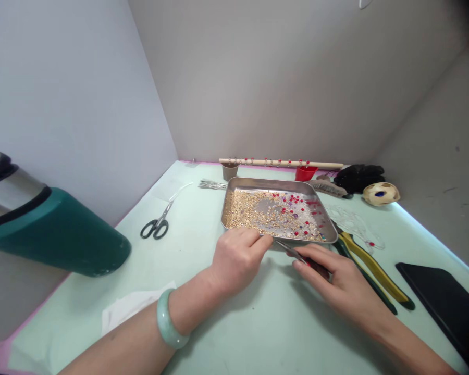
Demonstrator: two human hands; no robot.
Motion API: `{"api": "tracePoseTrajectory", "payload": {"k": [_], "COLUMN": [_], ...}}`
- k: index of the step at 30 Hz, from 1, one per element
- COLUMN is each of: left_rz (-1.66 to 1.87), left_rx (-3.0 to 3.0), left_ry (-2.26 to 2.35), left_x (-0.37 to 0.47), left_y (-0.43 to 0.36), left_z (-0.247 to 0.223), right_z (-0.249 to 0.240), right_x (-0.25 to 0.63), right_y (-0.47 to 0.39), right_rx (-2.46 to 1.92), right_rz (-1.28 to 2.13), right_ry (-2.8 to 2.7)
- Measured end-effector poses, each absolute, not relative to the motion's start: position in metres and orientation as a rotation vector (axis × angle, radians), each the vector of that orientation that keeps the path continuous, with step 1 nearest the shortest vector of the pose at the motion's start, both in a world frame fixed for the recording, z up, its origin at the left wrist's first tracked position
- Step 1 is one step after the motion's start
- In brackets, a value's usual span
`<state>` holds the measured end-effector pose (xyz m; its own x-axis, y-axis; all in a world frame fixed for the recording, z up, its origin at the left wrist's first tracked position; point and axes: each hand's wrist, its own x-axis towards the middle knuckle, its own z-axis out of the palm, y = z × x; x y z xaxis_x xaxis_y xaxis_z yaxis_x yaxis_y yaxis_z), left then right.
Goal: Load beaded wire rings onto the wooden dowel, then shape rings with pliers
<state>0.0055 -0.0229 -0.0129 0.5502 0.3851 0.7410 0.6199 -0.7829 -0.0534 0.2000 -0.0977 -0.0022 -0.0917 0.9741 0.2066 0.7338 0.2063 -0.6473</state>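
Note:
My left hand (236, 260), with a pale green bangle (168, 319) on its wrist, is closed in a pinch at the near edge of the metal tray (324, 216). What its fingertips hold is too small to make out. In my right hand (334, 273) is a pair of slim pliers (291, 250) with dark and red handles, the jaws pointing left to my left fingertips. Gold beads (238, 205) fill the tray's left side; clear beads (307, 211) with red and purple ones lie to the right.
Large yellow-green pliers (361, 255) and a dark flat object (437, 291) lie right. Behind the tray, a wooden rod (281, 163) carrying beaded rings rests over a brown cup (230, 171) and a red cup (305, 173). Scissors (156, 224) and a green bottle (62, 229) are left.

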Motion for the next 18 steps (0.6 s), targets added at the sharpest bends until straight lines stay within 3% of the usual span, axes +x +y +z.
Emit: {"api": "tracePoseTrajectory", "payload": {"k": [7, 18], "left_rz": [-0.888, -1.006], "left_rx": [-2.601, -3.028], "left_ry": [-0.838, -0.986], "left_x": [0.0024, 0.0001], "left_y": [-0.0246, -0.0268], "left_z": [-0.0109, -0.0090], "right_z": [-0.0056, -0.0082], "right_x": [0.2025, 0.2002], "right_y": [-0.0967, -0.0980], "right_rx": [-1.507, -1.459], "right_rz": [0.494, 0.453], "right_ry": [-1.932, -1.926]}}
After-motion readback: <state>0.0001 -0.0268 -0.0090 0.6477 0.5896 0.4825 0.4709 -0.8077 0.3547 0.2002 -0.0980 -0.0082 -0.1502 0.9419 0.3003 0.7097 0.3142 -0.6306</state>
